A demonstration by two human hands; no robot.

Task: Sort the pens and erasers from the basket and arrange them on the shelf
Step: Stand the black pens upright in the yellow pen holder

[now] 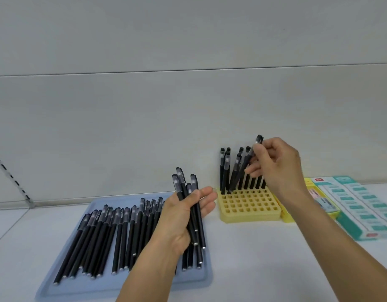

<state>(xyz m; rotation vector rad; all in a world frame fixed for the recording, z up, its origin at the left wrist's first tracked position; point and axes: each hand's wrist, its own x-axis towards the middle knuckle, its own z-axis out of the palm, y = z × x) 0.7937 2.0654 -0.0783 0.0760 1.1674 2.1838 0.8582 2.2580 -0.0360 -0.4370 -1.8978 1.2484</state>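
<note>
Left hand (183, 216) at lower centre, fingers curled round a bundle of black capped pens (189, 205), right hand (275, 164) at centre right pinching one black pen (252, 153) over yellow plastic grid pen holder (249, 207), loose black pens (114, 234) on pale blue flat tray (127, 286) lower left, teal eraser boxes (362, 205) far right on white shelf (264, 258)

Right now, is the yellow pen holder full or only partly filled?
Partly filled. Black pens stand only in the back rows of the yellow pen holder; the front rows of holes are empty. The right hand pinches one more pen.

Bright even light, faint shadows, slight blur (wide-angle bending at edges)
</note>
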